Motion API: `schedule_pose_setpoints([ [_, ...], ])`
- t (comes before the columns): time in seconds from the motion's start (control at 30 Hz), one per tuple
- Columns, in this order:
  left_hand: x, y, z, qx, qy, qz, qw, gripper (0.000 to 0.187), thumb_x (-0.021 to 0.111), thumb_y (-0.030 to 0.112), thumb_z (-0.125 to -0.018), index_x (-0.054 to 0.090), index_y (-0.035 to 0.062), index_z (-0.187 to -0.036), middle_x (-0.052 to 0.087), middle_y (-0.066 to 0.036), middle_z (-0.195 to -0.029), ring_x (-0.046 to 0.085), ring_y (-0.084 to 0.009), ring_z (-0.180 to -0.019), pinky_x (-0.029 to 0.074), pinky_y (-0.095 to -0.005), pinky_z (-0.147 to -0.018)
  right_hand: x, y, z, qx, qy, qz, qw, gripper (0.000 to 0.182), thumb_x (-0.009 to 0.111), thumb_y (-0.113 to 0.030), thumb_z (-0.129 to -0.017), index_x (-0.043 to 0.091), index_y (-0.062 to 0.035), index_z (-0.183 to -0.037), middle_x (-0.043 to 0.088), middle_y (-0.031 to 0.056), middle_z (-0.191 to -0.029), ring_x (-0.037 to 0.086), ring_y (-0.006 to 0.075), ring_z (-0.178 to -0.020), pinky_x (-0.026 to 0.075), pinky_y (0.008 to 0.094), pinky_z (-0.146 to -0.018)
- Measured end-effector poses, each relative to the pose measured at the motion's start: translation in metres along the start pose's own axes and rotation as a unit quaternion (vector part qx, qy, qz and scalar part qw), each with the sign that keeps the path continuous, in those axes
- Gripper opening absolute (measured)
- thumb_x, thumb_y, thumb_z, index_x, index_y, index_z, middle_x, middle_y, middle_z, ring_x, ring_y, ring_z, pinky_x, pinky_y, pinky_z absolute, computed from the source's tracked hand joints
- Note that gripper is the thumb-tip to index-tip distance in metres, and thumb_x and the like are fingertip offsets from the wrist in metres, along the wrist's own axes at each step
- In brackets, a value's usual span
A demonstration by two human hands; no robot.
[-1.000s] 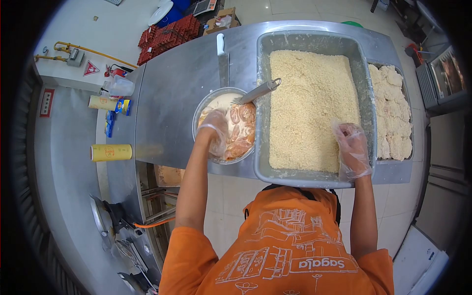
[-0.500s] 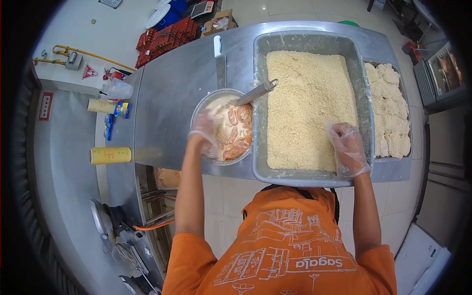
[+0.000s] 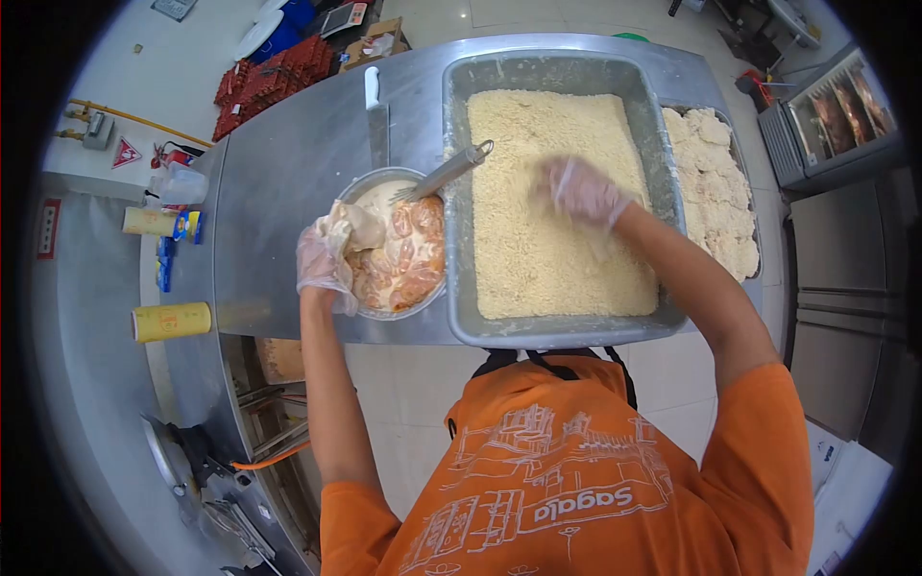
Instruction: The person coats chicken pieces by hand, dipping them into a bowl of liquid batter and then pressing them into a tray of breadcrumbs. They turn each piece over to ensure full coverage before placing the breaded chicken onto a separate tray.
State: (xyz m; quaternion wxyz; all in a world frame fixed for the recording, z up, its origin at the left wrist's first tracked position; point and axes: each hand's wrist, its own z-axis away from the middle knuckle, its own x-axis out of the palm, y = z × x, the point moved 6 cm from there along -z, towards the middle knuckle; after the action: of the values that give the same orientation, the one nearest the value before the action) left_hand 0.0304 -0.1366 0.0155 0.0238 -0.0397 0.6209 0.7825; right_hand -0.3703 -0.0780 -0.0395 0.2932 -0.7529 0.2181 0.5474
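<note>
My left hand, in a clear plastic glove, is closed around a batter-coated piece of raw meat at the left rim of a round metal bowl. In the bowl, more raw meat pieces lie in pale batter. A whisk leans across the bowl's right rim, its handle reaching over the tub. My right hand, also gloved, is over pale breadcrumbs in a large grey tub; its fingers are smeared by motion.
Right of the tub, breaded pieces fill a tray. A white-handled knife lies behind the bowl on the steel table. Further left are a yellow roll and a clear plastic container.
My left hand has come up out of the batter to the bowl's left rim with a meat piece. My right hand has swept from the tub's near right corner toward its middle. The view has shifted.
</note>
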Motion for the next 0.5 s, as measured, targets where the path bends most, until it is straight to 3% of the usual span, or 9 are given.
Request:
schedule_pose_setpoints([
  [0.07,0.001,0.012,0.01,0.008,0.017,0.001,1.0,0.022,0.074,0.014,-0.082,0.067,0.0055,-0.101,0.066,-0.003,-0.091,0.062,-0.014,-0.081,0.052,-0.031,-0.072,-0.036,0.003,-0.004,0.03,0.077,0.179,0.98,0.038,0.056,-0.039,-0.089,0.061,-0.0071,-0.11,0.06,0.015,-0.114,0.056,0.0304,-0.109,0.045,0.0436,-0.096],
  [0.17,0.002,0.031,0.021,0.0,0.049,0.02,0.999,0.02,0.074,0.014,-0.083,0.067,0.0057,-0.099,0.066,-0.002,-0.091,0.062,-0.0132,-0.081,0.052,-0.0305,-0.072,-0.029,-0.05,-0.015,0.013,0.058,-0.068,0.996,0.034,0.054,-0.034,-0.09,0.062,-0.0069,-0.109,0.062,0.0158,-0.108,0.059,0.0297,-0.105,0.048,0.0421,-0.094],
  [0.23,0.007,0.043,0.027,0.014,0.069,0.009,0.997,0.019,0.073,0.016,-0.085,0.067,0.0051,-0.1,0.066,-0.002,-0.092,0.062,-0.0122,-0.08,0.051,-0.0293,-0.071,-0.015,-0.116,-0.026,-0.061,-0.098,-0.172,0.978,0.035,0.049,-0.036,-0.095,0.065,-0.0041,-0.098,0.065,0.0187,-0.106,0.062,0.0338,-0.101,0.048,0.0455,-0.092],
  [0.33,0.014,0.052,0.023,0.009,0.044,-0.001,0.999,0.02,0.073,0.018,-0.086,0.067,0.0042,-0.1,0.066,-0.002,-0.091,0.062,-0.0119,-0.079,0.051,-0.0283,-0.071,0.012,-0.108,-0.028,-0.046,0.032,-0.229,0.972,0.042,0.047,-0.04,-0.096,0.064,-0.0023,-0.09,0.067,0.0172,-0.095,0.064,0.0334,-0.089,0.051,0.0469,-0.084],
  [0.4,0.012,0.053,0.025,0.007,0.034,0.002,0.999,0.021,0.073,0.019,-0.086,0.067,0.0037,-0.1,0.066,-0.002,-0.09,0.062,-0.0117,-0.079,0.052,-0.0276,-0.071,-0.009,-0.062,-0.035,0.006,0.063,-0.133,0.989,0.03,0.051,-0.033,-0.096,0.058,-0.0059,-0.086,0.063,0.0125,-0.087,0.063,0.027,-0.081,0.053,0.0419,-0.073],
  [0.47,0.006,0.058,0.026,0.011,0.016,0.001,1.0,0.027,0.073,0.019,-0.085,0.065,0.0027,-0.105,0.065,-0.002,-0.095,0.061,-0.0125,-0.083,0.05,-0.0284,-0.075,-0.007,-0.005,-0.034,0.109,-0.054,0.092,0.988,0.03,0.054,-0.032,-0.095,0.059,-0.0054,-0.082,0.064,0.0141,-0.088,0.064,0.026,-0.085,0.054,0.0429,-0.073],
  [0.5,0.006,0.061,0.028,0.013,0.007,0.003,1.0,0.03,0.073,0.019,-0.085,0.064,0.0021,-0.108,0.065,-0.002,-0.098,0.061,-0.0129,-0.085,0.05,-0.0289,-0.077,-0.029,0.011,-0.038,0.213,-0.082,0.018,0.973,0.028,0.054,-0.03,-0.095,0.061,-0.0047,-0.083,0.065,0.0157,-0.091,0.064,0.0263,-0.089,0.054,0.043,-0.075],
])
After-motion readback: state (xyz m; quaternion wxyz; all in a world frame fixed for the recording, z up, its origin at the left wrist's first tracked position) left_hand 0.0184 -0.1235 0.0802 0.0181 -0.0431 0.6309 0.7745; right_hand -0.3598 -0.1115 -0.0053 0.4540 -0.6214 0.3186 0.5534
